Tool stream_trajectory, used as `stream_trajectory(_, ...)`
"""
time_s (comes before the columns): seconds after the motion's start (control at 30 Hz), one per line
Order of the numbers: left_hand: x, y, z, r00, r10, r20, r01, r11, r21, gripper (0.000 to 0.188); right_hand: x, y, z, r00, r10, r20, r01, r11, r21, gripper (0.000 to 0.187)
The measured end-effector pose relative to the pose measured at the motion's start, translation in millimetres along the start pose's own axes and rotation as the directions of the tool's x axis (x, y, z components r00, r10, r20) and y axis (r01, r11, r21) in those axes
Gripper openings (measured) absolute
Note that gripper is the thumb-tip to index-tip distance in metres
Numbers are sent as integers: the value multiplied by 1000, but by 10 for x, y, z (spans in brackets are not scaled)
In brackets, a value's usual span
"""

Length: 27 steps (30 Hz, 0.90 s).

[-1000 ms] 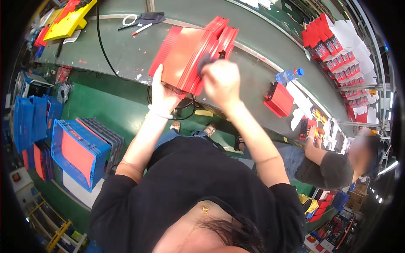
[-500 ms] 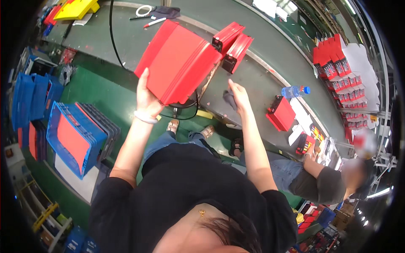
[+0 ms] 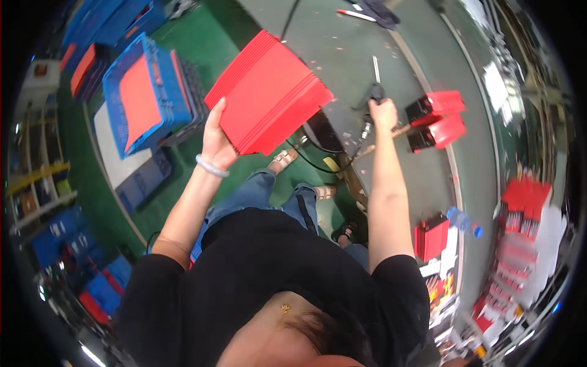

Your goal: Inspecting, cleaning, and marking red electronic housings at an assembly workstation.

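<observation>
The grip of the person's left hand is clamped on a red ribbed housing, overlapping the near edge of the desk. The right hand grips a black nozzle tool, its handle partly hidden. Desk surface separates it from two red-and-black units toward the far edge.

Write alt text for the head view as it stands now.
The left hand holds a large red ribbed piece while the right hand grips a dark, thin-tipped tool over a green workbench. Two red-and-black units lie on the bench to the right; a blue crate stands at left.
</observation>
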State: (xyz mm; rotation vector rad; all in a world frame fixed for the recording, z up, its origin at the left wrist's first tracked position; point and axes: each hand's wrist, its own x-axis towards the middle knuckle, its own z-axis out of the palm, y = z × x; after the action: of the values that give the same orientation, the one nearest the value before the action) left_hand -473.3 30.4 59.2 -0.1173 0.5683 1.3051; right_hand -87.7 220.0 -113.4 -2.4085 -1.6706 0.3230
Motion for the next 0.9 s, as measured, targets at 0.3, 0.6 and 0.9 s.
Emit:
stream_trajectory(0.3,-42,389,-195,994,109,5,-109,993,-51,60,-660,-436,-530,895,-344,284,-333,-89,939,38)
stream_trajectory(0.6,17,698,-341,945,297,-137,-293,955,51,64,-2208,-865,-1363,258,-720,644,-455,498,738,40)
stream_trajectory(0.9,4,953,-622,951,276,-142,-266,960,86,64,-2291,-1305,-1634,540,-639,549,294,754,588,28)
